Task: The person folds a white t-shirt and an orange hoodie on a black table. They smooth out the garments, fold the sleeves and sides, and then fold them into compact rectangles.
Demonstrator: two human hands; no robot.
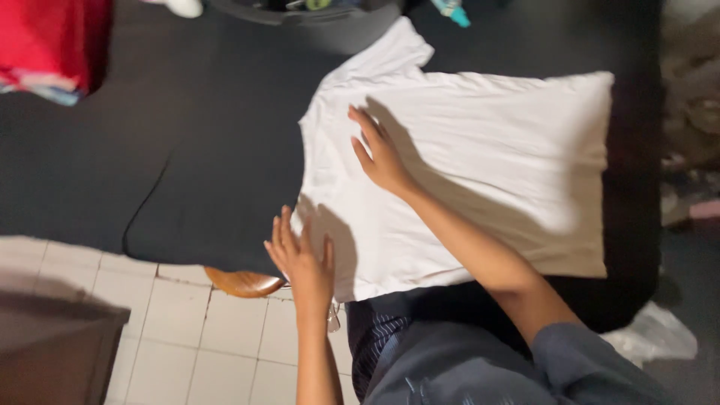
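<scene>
A white T-shirt (480,172) lies flat on a black cloth (150,150) — the right hand (379,154) rests open on its middle, the left hand (304,259) flat at its near left edge, above pale floor tiles (195,330).

My hands: two, left hand (304,259) and right hand (379,154), both flat on one white T-shirt (480,172). One black mat (150,165). One red cloth (49,41), upper left of frame. One wooden piece (244,283), lower centre.

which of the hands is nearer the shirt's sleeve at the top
Right. The right hand lies flat on the white t-shirt, just below the sleeve. The left hand rests at the shirt's bottom corner, farther away.
</scene>
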